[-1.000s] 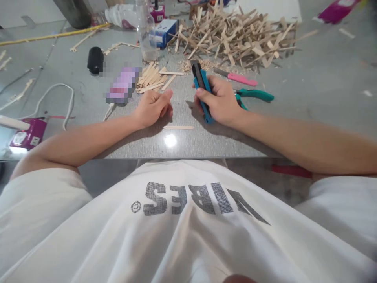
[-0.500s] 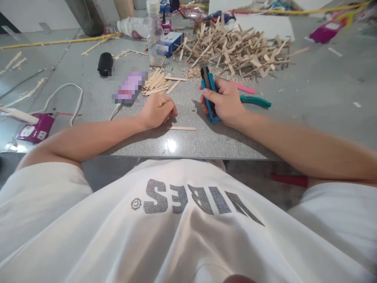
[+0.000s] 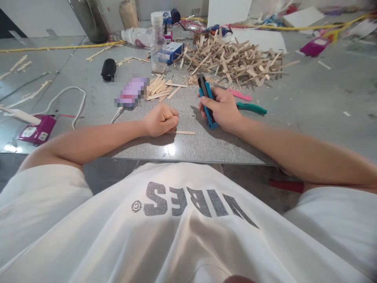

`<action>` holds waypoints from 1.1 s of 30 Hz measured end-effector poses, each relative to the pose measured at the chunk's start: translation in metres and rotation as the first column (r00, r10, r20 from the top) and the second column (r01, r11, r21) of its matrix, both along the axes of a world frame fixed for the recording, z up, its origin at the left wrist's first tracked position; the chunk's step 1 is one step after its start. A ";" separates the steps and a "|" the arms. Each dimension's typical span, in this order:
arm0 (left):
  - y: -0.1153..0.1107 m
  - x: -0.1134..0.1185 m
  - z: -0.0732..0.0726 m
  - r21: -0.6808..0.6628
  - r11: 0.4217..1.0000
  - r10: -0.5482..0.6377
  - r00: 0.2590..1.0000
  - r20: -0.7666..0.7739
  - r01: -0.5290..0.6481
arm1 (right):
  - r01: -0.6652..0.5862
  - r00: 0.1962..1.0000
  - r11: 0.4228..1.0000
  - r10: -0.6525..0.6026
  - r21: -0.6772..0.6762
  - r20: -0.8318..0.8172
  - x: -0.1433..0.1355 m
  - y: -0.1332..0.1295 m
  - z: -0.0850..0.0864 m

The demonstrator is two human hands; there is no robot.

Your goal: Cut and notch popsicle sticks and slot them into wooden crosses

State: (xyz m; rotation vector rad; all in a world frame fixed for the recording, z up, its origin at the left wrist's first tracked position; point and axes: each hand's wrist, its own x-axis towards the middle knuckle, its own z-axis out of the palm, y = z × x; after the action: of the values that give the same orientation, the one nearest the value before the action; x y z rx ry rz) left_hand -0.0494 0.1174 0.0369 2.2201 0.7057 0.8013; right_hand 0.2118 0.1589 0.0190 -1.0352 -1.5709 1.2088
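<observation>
In front of me spreads a wide grey table [image 3: 306, 114], its top finely streaked and slightly shiny; a dark seam [image 3: 66, 63] crosses it at a slant on my left; a bright white spot of reflected light [image 3: 170, 150] sits close to the near edge, and a paler glare [image 3: 11, 147] lies at the far left; behind the table rises a pale wall [image 3: 191, 8], with a smooth whitish panel [image 3: 44, 17] to the left and a dark patch [image 3: 7, 27] in the corner; below the table edge I see dim grey floor [image 3: 250, 177], blurred, and a red strip [image 3: 285, 185] I cannot identify.
</observation>
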 end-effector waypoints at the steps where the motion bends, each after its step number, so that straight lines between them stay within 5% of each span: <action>1: 0.000 0.000 -0.001 0.029 0.999 -0.022 1.000 0.003 0.021 | -0.002 1.000 1.000 0.002 0.000 0.003 0.000 0.000 0.000; 33: 0.012 -0.003 -0.017 0.338 0.926 -0.118 0.980 -0.161 0.167 | -0.031 0.995 0.999 0.028 0.023 0.092 0.000 0.002 0.004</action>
State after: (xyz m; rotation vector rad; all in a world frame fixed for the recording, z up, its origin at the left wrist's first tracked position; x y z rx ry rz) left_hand -0.0520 0.1289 0.0197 2.6360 0.4839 0.7507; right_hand 0.2114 0.1609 0.0231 -1.0682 -1.6728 1.1739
